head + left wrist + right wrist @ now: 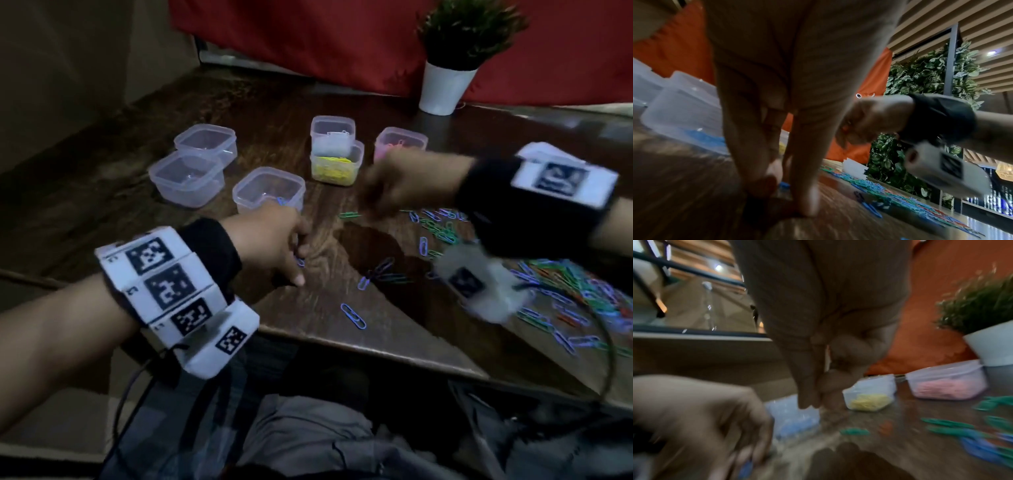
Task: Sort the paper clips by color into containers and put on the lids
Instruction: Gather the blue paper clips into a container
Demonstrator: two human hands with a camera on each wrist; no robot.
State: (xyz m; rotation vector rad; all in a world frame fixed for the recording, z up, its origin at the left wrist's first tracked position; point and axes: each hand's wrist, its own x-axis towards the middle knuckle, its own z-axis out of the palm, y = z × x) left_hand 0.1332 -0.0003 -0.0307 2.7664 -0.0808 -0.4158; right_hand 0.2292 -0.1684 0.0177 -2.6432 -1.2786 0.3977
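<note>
My left hand [298,270] reaches down to the table, thumb and fingers pinching a blue paper clip [300,262] that lies on the wood; the left wrist view shows this blue clip [784,185] between the fingertips. My right hand [373,202] hovers, blurred, over a green clip [350,215], its fingertips [807,400] pressed together; I cannot make out anything between them. Behind the left hand stands the open container with blue clips [269,190]. Further back are the yellow-clip container [337,169], a white-clip container [332,135] stacked on it, and the pink-clip container [400,141].
Two clear containers [186,178] [205,140] stand at the back left. A big mixed pile of clips [565,294] covers the table's right side, with loose blue clips [352,315] near the front edge. A potted plant [445,85] stands at the back right.
</note>
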